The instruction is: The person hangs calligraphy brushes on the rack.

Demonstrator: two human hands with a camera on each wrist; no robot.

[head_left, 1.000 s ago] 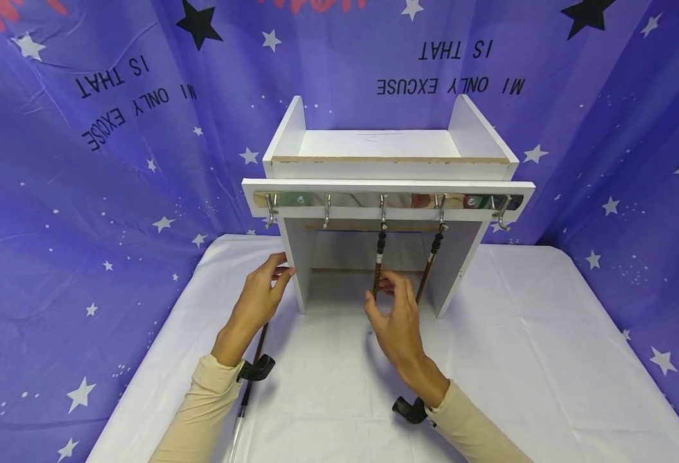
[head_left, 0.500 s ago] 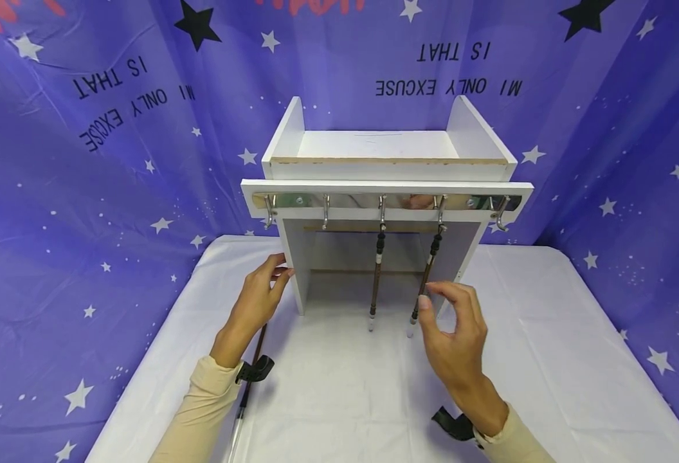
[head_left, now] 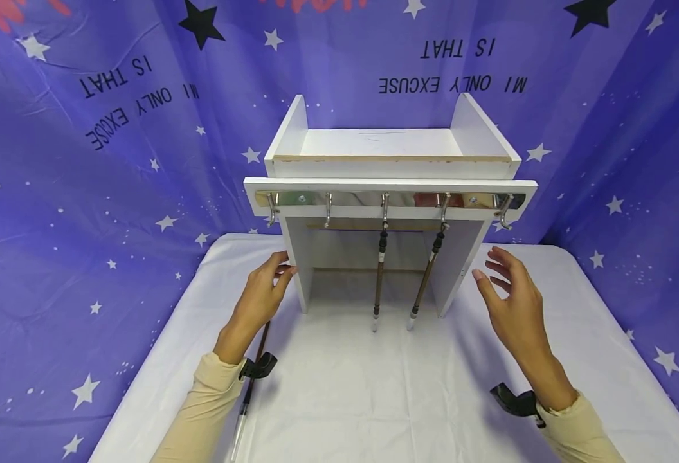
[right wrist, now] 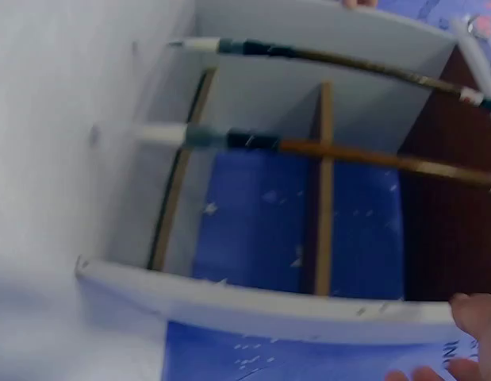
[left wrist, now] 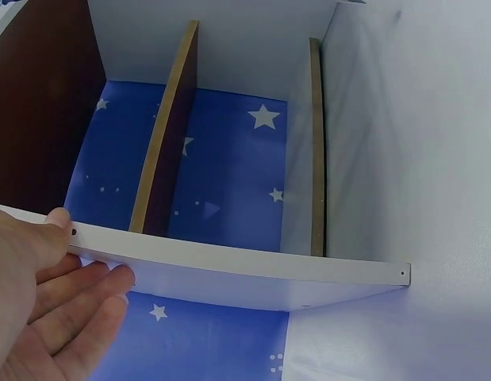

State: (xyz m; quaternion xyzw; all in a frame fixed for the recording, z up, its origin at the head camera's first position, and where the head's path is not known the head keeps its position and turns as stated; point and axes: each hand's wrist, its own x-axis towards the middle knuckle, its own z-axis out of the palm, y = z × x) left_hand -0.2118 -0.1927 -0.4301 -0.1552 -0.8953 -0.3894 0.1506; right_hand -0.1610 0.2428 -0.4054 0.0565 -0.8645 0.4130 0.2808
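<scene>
My left hand [head_left: 258,296] holds the left side panel of a white shelf unit [head_left: 386,168]; in the left wrist view the thumb lies on the panel's front edge, the fingers against its outer face. Two calligraphy brushes hang tip down from the hook rail [head_left: 357,199]: one brush [head_left: 379,276] from the middle hook, another brush [head_left: 426,276] from the hook to its right. Beyond the right panel, my right hand [head_left: 513,308] is empty, fingers loosely bent and apart from the brushes. A third brush [head_left: 245,399] lies on the table, partly hidden by my left wrist.
White cloth covers the table [head_left: 339,405]. A purple star-printed curtain [head_left: 160,128] surrounds its back and sides. The rail's other hooks, such as the far left hook [head_left: 271,211], bear nothing. Inside the unit, a wooden-edged shelf board [left wrist: 166,127] spans between the panels.
My right hand has let go of the middle brush and moved right, past the second brush, to outside the right panel. The left hand stays on the left panel.
</scene>
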